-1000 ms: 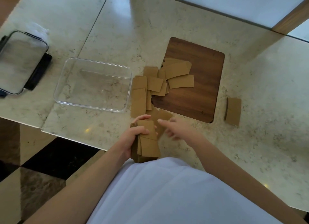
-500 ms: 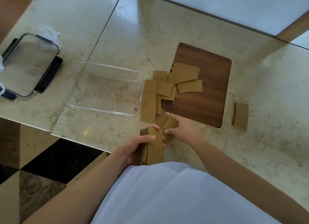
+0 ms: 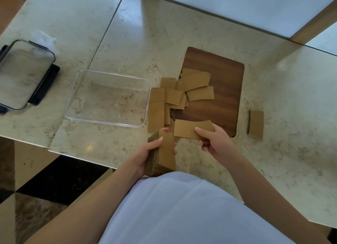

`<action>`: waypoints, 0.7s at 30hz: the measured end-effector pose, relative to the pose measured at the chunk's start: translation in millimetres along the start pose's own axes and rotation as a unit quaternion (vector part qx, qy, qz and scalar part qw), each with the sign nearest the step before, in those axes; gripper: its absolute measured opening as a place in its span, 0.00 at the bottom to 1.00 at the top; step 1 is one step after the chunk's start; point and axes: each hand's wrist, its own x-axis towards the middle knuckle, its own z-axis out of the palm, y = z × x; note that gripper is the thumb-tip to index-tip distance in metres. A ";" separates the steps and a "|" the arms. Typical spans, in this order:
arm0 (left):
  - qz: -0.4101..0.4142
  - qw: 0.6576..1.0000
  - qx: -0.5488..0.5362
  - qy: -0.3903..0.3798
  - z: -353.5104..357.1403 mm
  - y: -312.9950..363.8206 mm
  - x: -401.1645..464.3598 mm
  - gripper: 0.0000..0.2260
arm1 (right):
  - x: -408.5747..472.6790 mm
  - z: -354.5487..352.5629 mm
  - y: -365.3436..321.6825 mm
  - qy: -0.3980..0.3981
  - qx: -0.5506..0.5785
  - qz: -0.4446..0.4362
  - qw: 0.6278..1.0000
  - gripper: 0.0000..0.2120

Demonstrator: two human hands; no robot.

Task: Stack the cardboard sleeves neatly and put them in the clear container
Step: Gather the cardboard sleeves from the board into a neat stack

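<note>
My left hand (image 3: 145, 156) grips a thick stack of brown cardboard sleeves (image 3: 164, 158) at the near table edge, close to my body. Just right of it, my right hand (image 3: 213, 139) pinches a single flat sleeve (image 3: 189, 129) lifted above the table. A loose pile of several sleeves (image 3: 178, 96) lies across the left edge of a dark wooden board (image 3: 226, 76). The clear container (image 3: 76, 79) stands empty to the left of the pile. One separate sleeve (image 3: 256, 124) lies alone to the right of the board.
The container's lid (image 3: 23, 74), with black clips, rests at the far left on the marble table (image 3: 182, 28). The table's near edge drops to a checkered floor (image 3: 45, 185) at lower left. A window frame (image 3: 313, 23) borders the far right.
My right hand reached into the near end of the pile, closed on one sleeve and lifted it toward the stack. The left hand kept holding the stack.
</note>
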 end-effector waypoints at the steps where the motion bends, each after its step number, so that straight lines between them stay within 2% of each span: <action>1: 0.013 1.000 -0.008 0.017 2.1 1.0 2.1 0.27 | -0.8 4.3 -2.8 -0.001 0.017 0.002 1.000 0.08; 5: 0.073 0.994 -0.027 0.079 12.3 6.3 9.6 0.29 | -1.6 33.6 -7.1 0.079 0.094 0.061 0.991 0.09; 8: 0.103 0.990 -0.034 0.095 20.2 13.4 13.8 0.31 | -2.4 52.2 -4.3 0.102 0.064 0.088 0.989 0.11; 11: 0.119 0.986 -0.032 0.116 23.0 19.4 16.5 0.32 | -4.7 62.4 -3.0 0.092 0.046 0.091 0.990 0.10; 13: 0.102 0.985 -0.034 0.134 23.5 21.2 16.3 0.32 | -6.4 62.7 -1.2 0.076 0.022 0.086 0.993 0.09; 16: 0.085 0.986 -0.019 0.144 23.4 21.9 14.9 0.33 | -10.3 58.4 4.7 0.039 -0.042 0.040 0.998 0.08; 21: 0.113 0.989 0.003 0.100 20.8 20.3 13.8 0.27 | -19.3 53.4 8.6 -0.013 -0.132 -0.018 0.991 0.11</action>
